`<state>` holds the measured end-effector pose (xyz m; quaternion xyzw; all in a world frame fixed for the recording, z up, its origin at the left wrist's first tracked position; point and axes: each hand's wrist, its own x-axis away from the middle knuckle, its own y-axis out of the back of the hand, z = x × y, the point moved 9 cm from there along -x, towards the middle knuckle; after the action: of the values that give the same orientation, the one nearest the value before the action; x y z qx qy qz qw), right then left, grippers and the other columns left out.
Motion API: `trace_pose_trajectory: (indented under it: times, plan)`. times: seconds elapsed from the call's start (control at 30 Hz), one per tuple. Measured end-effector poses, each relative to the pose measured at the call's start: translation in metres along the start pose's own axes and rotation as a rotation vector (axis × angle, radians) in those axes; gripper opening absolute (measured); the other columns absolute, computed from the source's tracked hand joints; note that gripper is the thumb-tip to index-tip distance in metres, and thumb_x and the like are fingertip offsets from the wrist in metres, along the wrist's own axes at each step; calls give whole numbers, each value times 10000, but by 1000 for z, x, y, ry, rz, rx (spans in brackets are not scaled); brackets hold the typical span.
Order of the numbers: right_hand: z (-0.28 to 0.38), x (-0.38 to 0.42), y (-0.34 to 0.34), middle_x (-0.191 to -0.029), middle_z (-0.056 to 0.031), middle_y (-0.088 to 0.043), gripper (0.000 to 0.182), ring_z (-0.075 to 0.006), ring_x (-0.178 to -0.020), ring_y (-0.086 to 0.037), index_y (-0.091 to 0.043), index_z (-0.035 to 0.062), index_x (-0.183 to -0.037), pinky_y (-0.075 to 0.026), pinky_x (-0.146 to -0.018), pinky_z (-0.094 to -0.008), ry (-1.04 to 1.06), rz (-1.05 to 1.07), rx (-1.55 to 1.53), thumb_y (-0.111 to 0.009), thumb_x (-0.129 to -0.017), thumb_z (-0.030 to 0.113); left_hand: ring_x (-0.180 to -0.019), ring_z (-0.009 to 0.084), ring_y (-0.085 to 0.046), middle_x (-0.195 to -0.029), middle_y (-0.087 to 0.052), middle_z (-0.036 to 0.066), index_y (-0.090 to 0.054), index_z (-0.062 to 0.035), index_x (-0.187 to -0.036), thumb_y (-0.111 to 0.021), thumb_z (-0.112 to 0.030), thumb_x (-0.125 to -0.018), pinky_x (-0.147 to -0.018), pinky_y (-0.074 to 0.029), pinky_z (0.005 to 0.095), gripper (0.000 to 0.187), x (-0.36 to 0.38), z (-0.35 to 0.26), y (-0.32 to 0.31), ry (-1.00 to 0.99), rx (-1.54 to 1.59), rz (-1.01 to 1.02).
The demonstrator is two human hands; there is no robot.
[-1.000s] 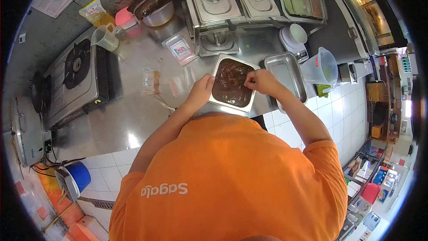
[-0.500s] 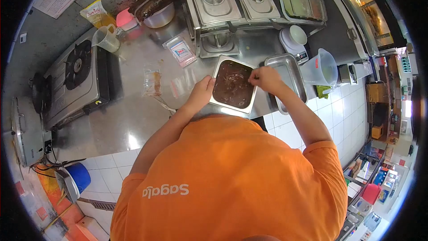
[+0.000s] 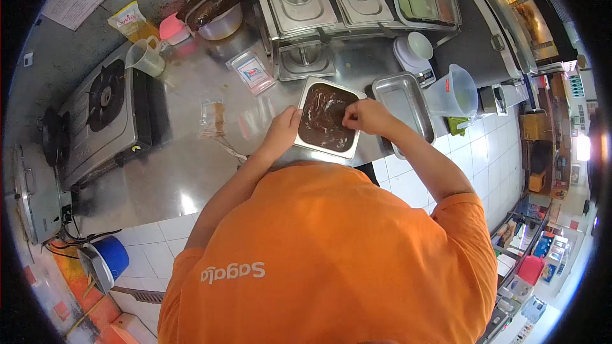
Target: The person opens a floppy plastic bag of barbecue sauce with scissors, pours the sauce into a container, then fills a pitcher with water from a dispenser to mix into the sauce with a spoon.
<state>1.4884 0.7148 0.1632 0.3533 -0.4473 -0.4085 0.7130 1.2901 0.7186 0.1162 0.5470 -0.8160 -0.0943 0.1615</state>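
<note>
A square metal food pan [image 3: 327, 155] sits near the counter's front edge, filled with a glossy dark brown mixture [image 3: 322, 118] whose surface is streaked and uneven. At its left side my left hand [image 3: 282, 131] grips the rim. My right hand [image 3: 371, 117] is over the pan's right part, fingers closed in a pinch close to the mixture. Whatever those fingers hold is hidden or too small to name. Just right of the pan lies a shallow metal tray [image 3: 415, 92].
A gas stove [image 3: 105, 111] stands at the left. Plastic packets [image 3: 211, 118] and a measuring jug [image 3: 146, 57] lie between it and the pan. Lidded containers [image 3: 298, 0] line the back; a scale [image 3: 413, 57] and a large clear jug [image 3: 454, 92] are at the right.
My right hand has moved left, further in over the mixture, and the surface streaks have altered. My left hand stays at the pan's left side. The whole view has shifted slightly.
</note>
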Motion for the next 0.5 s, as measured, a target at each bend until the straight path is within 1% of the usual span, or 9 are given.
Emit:
trace_pose_trajectory:
  times: [0.07, 0.13, 0.17, 0.23, 0.27, 0.33, 0.37, 0.43, 0.5]
  plan:
    - [11, -1, -6, -789, -51, -667, 117, -251, -764, -634, -674, 159, -777, -496, -671, -386, 116, 50, 6, -628, -725, 253, -714, 343, -530, -761, -543, 210, -503, 10, -884, -401, -256, -947, -677, -413, 382, 292, 1, -3, 2, -10, -10, -15]
    - [-3, -4, 8, -779, -51, -666, 124, -254, -764, -632, -672, 154, -765, -497, -672, -383, -90, -87, 19, -634, -718, 262, -711, 339, -530, -757, -541, 211, -501, 12, -885, -401, -254, -947, -676, -413, 382, 291, 2, -5, 3, -13, -13, -30]
    - [-5, -3, 8, -779, -51, -666, 124, -254, -764, -632, -672, 154, -765, -497, -672, -383, -90, -86, 20, -634, -718, 262, -702, 335, -528, -751, -540, 209, -501, 12, -880, -402, -253, -947, -673, -413, 381, 291, 2, -5, 2, -20, 2, -14]
    - [8, -2, -8, -774, -50, -665, 126, -253, -755, -635, -670, 151, -771, -497, -656, -384, 92, 94, 30, -625, -723, 259, -694, 331, -525, -746, -539, 207, -501, 11, -876, -403, -253, -948, -670, -414, 381, 291, 2, -7, 2, -30, 12, 0]
    - [11, -3, -6, -774, -50, -665, 126, -253, -755, -635, -670, 151, -771, -497, -656, -384, 95, 87, 29, -625, -723, 259, -690, 356, -523, -735, -534, 222, -489, 18, -860, -411, -248, -944, -662, -413, 394, 289, 2, -8, 3, -22, 5, -11]
    - [-3, -3, 14, -775, -59, -664, 136, -264, -736, -632, -667, 135, -750, -495, -650, -386, -96, -101, -18, -626, -712, 259, -686, 381, -521, -725, -530, 237, -477, 24, -845, -420, -242, -940, -655, -413, 408, 288, 2, -8, 4, -9, 5, -26]
    - [-6, -3, 11, -775, -59, -664, 136, -264, -736, -632, -667, 135, -750, -495, -650, -386, -95, -99, -16, -626, -712, 259, -686, 378, -524, -724, -530, 236, -477, 24, -845, -419, -244, -941, -654, -413, 407, 290, 1, -7, 3, -16, -10, -26]
    - [0, -6, -14, -774, -58, -665, 139, -263, -723, -634, -666, 132, -766, -495, -647, -387, 70, 96, -55, -625, -713, 253, -686, 374, -526, -723, -530, 234, -476, 25, -845, -418, -245, -941, -654, -413, 405, 292, 2, -7, 3, -27, -29, -27]
    - [1, -11, 4, -772, -61, -665, 145, -263, -722, -633, -668, 129, -764, -496, -653, -384, 15, -26, -23, -629, -709, 257, -687, 387, -519, -725, -531, 237, -479, 23, -845, -414, -245, -942, -651, -411, 406, 292, 2, -6, 2, 10, 44, -10]
